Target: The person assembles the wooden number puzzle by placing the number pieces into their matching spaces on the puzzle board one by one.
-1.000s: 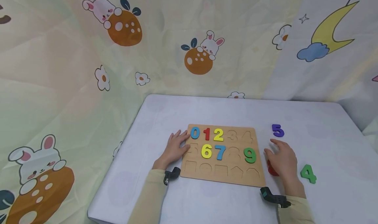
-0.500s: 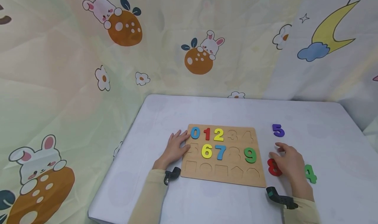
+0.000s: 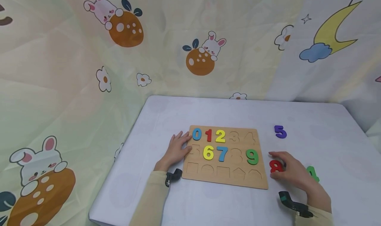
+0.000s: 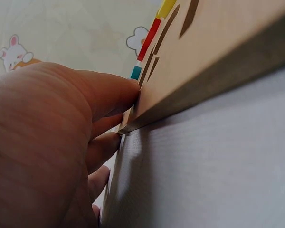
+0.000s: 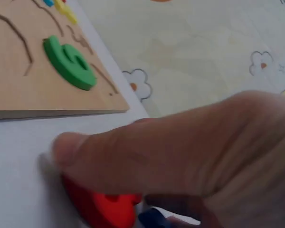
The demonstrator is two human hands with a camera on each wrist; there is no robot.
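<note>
A wooden number board [image 3: 221, 183] carries the coloured numbers 0, 1, 2, 6, 7 and 9. My left hand [image 3: 176, 150] rests at its left edge, thumb [image 4: 118, 92] on top and the other fingers along the side. On the table to the right of the board, my right hand [image 3: 293, 169] comes down around a red number 8 [image 3: 276, 165]. Its thumb [image 5: 114, 159] overlaps the near part of the 8, while the index fingertip stands just beyond the far end. A dark blue piece [image 5: 153, 219] shows beside the 8, mostly hidden beneath this hand.
A purple number 5 [image 3: 280, 132] lies farther back on the white table [image 3: 226, 206]. Behind my right wrist, a green number 4 [image 3: 312, 173] is partly covered. A printed cloth backdrop [image 3: 166, 27] hangs past the table's far edge.
My right hand has drawn back toward the near right and lowered around the red 8, now covering part of the green 4. The left hand and the board stay still.
</note>
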